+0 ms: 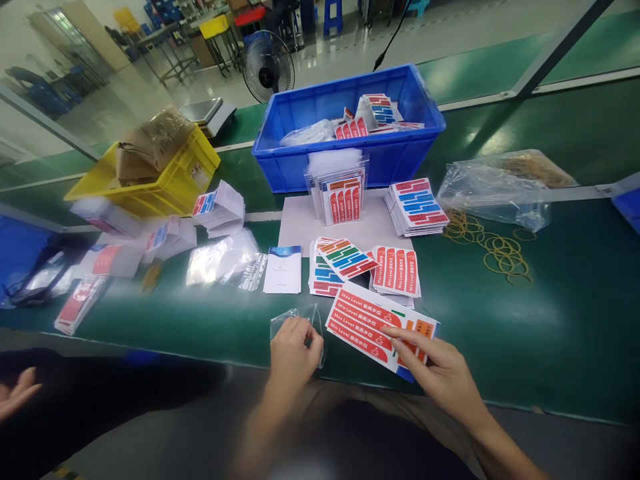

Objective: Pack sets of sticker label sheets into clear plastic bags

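Note:
At the table's near edge my left hand [294,353] is closed, its fingers pinching a clear plastic bag [320,320]. My right hand [443,373] grips several sticker sheets [367,327], fanned a little, with red "Max Level / Min Level" labels on top and orange and blue edges showing under the fingers. Just beyond them lie a stack of red label sheets [396,272], a tilted multicoloured sticker sheet [347,258] and blue-and-red sheets [323,277]. A small pile of white leaflets with a blue top [283,270] sits left of these.
A blue bin [350,147] with sheets and bags stands behind filled bags [343,200]. Rubber bands [505,257] and a plastic bag [500,183] lie right. Empty clear bags [225,257], card stacks [220,207] and a yellow bin [190,167] are left. Another person's hand [20,393] shows at far left.

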A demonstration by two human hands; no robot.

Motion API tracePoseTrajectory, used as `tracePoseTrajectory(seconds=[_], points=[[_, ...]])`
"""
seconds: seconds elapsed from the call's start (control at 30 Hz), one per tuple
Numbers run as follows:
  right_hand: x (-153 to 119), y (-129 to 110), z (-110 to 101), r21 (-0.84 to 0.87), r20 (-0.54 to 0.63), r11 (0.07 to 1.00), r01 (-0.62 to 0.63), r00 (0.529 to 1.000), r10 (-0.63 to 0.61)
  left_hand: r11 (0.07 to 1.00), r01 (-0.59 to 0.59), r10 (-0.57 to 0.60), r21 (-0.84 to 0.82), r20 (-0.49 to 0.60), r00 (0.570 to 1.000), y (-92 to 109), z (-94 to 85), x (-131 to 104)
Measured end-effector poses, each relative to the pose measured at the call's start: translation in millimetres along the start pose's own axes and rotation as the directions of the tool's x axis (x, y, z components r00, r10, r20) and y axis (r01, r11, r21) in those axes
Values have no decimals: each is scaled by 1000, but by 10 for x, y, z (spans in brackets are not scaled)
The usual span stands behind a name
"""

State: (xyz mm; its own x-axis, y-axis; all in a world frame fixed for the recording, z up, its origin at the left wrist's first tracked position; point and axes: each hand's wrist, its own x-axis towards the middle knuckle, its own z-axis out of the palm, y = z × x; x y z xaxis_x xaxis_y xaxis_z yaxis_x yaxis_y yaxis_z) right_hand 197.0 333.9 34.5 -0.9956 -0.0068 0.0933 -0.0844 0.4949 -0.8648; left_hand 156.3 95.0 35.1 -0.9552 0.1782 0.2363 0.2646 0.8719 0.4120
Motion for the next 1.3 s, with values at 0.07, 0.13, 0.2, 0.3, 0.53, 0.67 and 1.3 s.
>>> tracePoseTrajectory(seconds=[0.07,0.13,0.2,0.3,0.53,0.67,1.3], points=[[-65,-29,2,-1,7,1000,1,1000,-1,1000,-15,15,-7,32,999,53,92,0],[-110,-27,60,11,75,999,-33,997,32,1000,-22,23,-13,47,999,100,180,-5],[-140,7,137,30,157,994,-110,982,104,1000,-23,24,-20,50,998,129,265,-23],[-174,95,231,82,259,960,-269,935,240,999,-26,27,-19,52,998,129,402,-75],[-158,229,272,195,359,887,-419,872,332,996,-89,90,-16,80,993,73,627,-192],[-69,211,239,219,397,883,-414,865,307,983,-183,184,-30,65,981,67,618,-199],[-119,103,419,385,243,867,-316,941,235,974,-66,78,-216,49,996,154,320,-138]])
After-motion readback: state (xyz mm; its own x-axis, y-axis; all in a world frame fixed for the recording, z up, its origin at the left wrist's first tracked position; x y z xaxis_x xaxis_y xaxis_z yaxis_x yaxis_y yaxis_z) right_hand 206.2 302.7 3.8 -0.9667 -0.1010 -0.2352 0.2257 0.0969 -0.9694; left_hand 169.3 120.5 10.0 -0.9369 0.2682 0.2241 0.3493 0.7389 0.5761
